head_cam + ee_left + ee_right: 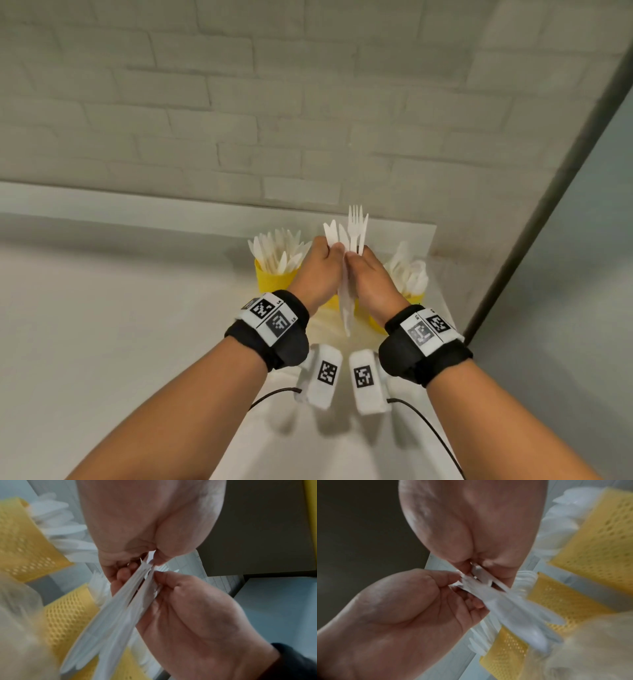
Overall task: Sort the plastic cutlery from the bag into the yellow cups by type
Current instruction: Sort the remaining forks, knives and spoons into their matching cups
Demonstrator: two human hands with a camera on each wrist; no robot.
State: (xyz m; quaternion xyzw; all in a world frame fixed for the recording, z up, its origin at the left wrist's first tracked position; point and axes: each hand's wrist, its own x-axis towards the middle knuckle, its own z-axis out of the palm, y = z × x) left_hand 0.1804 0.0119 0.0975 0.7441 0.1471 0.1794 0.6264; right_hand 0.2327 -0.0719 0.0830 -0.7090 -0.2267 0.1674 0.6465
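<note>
Both hands, left hand (320, 270) and right hand (368, 274), at frame centre, fingers pinched round cutlery bundle (349, 236); looked light, stiff, slippery; best gripped mid-handle.

The place is looking like a plain recording or test room rather than a lived-in home, though its exact kind is staying uncertain. A wall of white-painted bricks (239, 102) is filling the background, and a smooth white table (102, 325) is running right up against it. A dark vertical frame (548, 205) with a pale panel beside it is closing the right side. Yellow mesh cups (274, 279) of white plastic cutlery (274, 248) are standing on the table, and black wristbands with printed square markers (270, 317) are showing on both wrists.
</note>
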